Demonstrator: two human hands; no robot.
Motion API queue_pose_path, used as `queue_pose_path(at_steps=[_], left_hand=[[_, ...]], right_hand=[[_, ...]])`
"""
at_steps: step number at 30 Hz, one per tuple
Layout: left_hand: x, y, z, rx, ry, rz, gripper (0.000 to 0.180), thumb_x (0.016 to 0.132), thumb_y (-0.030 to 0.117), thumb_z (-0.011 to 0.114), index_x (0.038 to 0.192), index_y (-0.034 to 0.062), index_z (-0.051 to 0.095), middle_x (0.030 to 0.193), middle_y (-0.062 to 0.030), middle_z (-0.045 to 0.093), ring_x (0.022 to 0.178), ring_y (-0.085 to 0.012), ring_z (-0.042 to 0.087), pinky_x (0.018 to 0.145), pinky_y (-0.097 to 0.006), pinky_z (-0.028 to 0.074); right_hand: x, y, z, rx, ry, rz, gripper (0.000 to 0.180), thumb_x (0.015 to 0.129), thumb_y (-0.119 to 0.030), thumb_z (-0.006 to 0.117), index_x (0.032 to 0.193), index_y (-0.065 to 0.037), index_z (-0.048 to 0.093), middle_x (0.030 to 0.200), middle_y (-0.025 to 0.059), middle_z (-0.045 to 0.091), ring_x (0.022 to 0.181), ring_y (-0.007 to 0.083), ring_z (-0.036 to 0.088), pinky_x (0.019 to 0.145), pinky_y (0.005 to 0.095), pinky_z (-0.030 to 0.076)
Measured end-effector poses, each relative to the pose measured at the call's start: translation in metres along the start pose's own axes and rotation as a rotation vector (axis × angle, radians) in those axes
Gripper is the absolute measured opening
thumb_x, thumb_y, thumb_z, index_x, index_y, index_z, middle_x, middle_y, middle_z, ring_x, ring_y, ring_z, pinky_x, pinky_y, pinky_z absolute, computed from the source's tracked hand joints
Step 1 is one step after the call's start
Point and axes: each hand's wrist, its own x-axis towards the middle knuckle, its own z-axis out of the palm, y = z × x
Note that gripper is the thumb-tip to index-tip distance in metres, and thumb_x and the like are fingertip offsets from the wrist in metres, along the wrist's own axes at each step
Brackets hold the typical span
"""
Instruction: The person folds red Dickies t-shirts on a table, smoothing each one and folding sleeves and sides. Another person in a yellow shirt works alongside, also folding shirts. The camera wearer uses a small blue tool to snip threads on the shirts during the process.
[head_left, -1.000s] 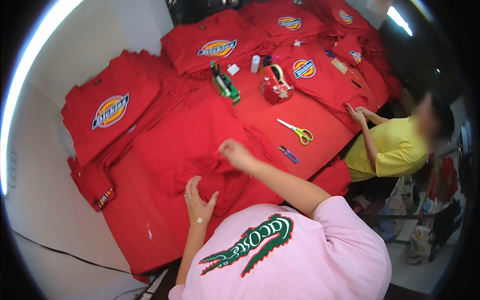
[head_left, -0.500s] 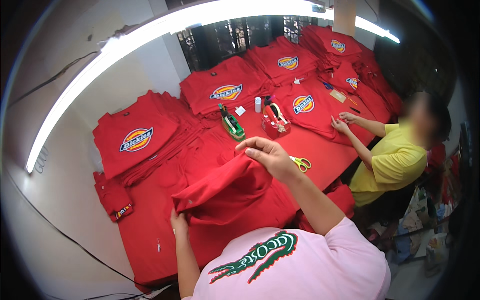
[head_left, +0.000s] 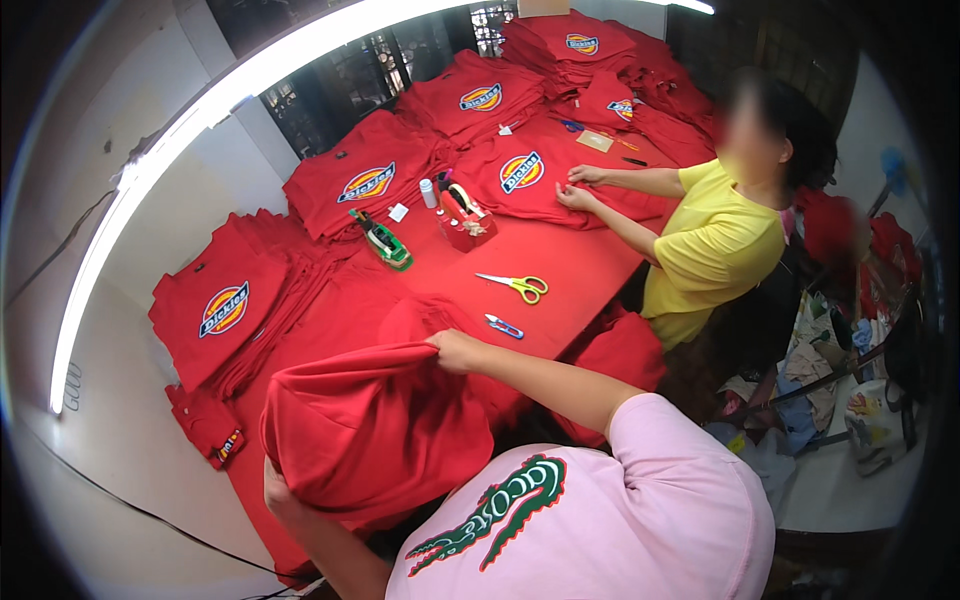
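Observation:
A red shirt hangs stretched between my two hands over the near side of the table, its cloth bunched and folded. My right hand pinches its upper right edge. At the lower left, my left hand grips the opposite side, partly hidden by the cloth. Beyond my right hand lie blue-handled thread snips and a pair of yellow-green scissors. More red cloth is spread on the table behind the held shirt.
Folded red shirts with a round print are stacked along the table's far side. A green tape dispenser, a red tape dispenser and a small white bottle stand mid-table. At right, a person in yellow handles another shirt.
The shirt has been swung toward me and to the left, and opened wider. My right hand has come down and nearer. The view has shifted right, showing the snips and whole scissors.

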Motion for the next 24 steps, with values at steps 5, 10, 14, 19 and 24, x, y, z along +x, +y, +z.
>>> queue_pose_path(at_steps=[5, 10, 14, 19, 24], left_hand=[[-0.040, -0.014, 0.035, 0.459, 0.031, -0.474, 0.069, 0.067, -0.003, 0.090, 0.129, -0.0043, 0.060, 0.118, -0.0130, 0.073, 0.102, -0.0232, 0.072, 0.094, -0.037, 0.058], [-0.082, -0.141, 0.039, 1.070, 0.001, -0.283, 0.043, 0.078, 0.005, 0.079, 0.119, 0.0014, 0.067, 0.108, -0.0054, 0.074, 0.094, -0.0191, 0.071, 0.084, -0.036, 0.057], [-0.106, -0.145, 0.044, 1.070, 0.099, -0.275, 0.039, 0.080, 0.007, 0.078, 0.117, 0.0012, 0.067, 0.105, -0.0058, 0.074, 0.093, -0.0193, 0.070, 0.083, -0.036, 0.057], [-0.118, -0.131, 0.039, 0.823, 0.240, -0.278, 0.034, 0.082, 0.011, 0.076, 0.114, 0.0009, 0.068, 0.102, -0.0062, 0.074, 0.092, -0.0195, 0.070, 0.082, -0.036, 0.057], [-0.116, -0.065, 0.021, 0.303, 0.311, -0.234, 0.030, 0.085, 0.014, 0.075, 0.111, 0.0007, 0.069, 0.099, -0.0066, 0.074, 0.090, -0.0198, 0.070, 0.081, -0.036, 0.056]], right_hand=[[-0.072, -0.092, -0.023, 0.965, -0.468, 0.534, 0.034, 0.098, -0.014, 0.064, 0.130, -0.005, 0.070, 0.127, 0.0078, 0.073, 0.120, 0.0223, 0.068, 0.109, 0.0382, 0.052], [-0.078, -0.160, 0.018, 1.883, -1.025, -0.118, 0.031, 0.108, -0.021, 0.055, 0.128, -0.002, 0.068, 0.124, 0.0071, 0.074, 0.118, 0.0202, 0.069, 0.111, 0.0408, 0.049], [-0.129, -0.249, 0.003, 1.934, -1.049, -0.197, 0.032, 0.108, -0.022, 0.054, 0.127, -0.001, 0.069, 0.125, 0.0069, 0.074, 0.118, 0.0212, 0.069, 0.110, 0.0419, 0.049], [-0.135, -0.214, -0.015, 1.994, -1.059, -0.323, 0.028, 0.105, -0.020, 0.055, 0.113, 0.000, 0.072, 0.110, 0.0121, 0.077, 0.098, 0.0230, 0.074, 0.095, 0.0398, 0.057], [-0.152, -0.111, -0.058, 1.823, -0.639, -0.078, 0.027, 0.090, -0.004, 0.059, 0.111, 0.006, 0.074, 0.104, 0.0155, 0.078, 0.091, 0.0282, 0.076, 0.093, 0.0410, 0.060]])
